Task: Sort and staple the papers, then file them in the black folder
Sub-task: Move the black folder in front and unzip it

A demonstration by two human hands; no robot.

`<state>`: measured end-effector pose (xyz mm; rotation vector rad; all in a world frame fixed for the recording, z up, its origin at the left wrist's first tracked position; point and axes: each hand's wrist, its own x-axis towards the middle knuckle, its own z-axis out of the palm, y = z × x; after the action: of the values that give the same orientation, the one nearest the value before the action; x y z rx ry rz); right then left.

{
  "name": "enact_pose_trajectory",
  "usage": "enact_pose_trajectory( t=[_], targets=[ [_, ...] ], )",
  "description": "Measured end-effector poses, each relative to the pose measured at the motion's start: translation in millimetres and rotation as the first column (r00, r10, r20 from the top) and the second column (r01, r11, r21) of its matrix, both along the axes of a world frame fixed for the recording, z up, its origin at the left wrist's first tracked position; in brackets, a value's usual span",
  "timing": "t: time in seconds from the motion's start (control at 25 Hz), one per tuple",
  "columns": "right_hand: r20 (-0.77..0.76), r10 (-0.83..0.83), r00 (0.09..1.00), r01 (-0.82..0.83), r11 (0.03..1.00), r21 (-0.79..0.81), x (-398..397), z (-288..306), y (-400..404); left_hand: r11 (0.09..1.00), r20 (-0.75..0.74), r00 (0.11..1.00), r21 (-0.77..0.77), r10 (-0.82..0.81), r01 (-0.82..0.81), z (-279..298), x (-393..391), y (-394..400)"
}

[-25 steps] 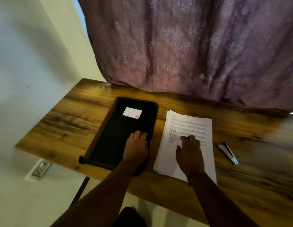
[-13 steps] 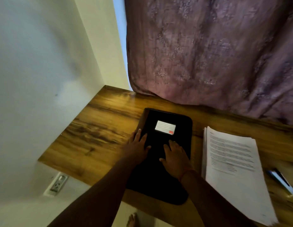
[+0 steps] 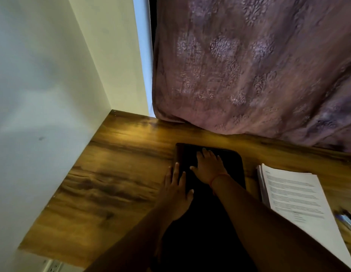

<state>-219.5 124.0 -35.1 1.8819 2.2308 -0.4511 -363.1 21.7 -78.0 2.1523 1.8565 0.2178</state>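
Observation:
The black folder lies closed on the wooden desk. My right hand rests flat on its far half, fingers spread, covering the white label. My left hand lies flat on the folder's left edge, fingers apart, partly on the desk. To the right sits a stack of printed white papers, apart from both hands. A stapler shows partly at the right edge, beside the papers.
A mauve patterned curtain hangs over the back of the desk. A white wall bounds the desk's left end. A wall socket sits below the desk's near left corner.
My right hand left the papers, came onto the folder and slid up over its label. My left hand shifted to the folder's left edge. The view has swung left and closer.

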Motion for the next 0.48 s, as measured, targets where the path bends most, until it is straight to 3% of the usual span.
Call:
enact_pose_trajectory(
  t=[0.12,0.24,0.48],
  targets=[
    [-0.038,-0.003,0.999,0.003,1.0,0.011,-15.5,1.1,27.6,1.0,0.035,0.999,0.019,-0.007,0.007,1.2,-3.3,17.5],
    [-0.042,-0.015,0.999,0.011,0.997,-0.076,-29.6,4.7,59.2,1.0,0.069,0.998,0.019,-0.015,0.014,-4.5,-7.7,30.7],
    [-0.194,-0.185,0.963,0.154,0.974,-0.165,-66.8,-4.0,107.6,0.998,0.053,0.998,0.06,-0.016,0.012,-11.0,-7.0,33.1]
  ],
)
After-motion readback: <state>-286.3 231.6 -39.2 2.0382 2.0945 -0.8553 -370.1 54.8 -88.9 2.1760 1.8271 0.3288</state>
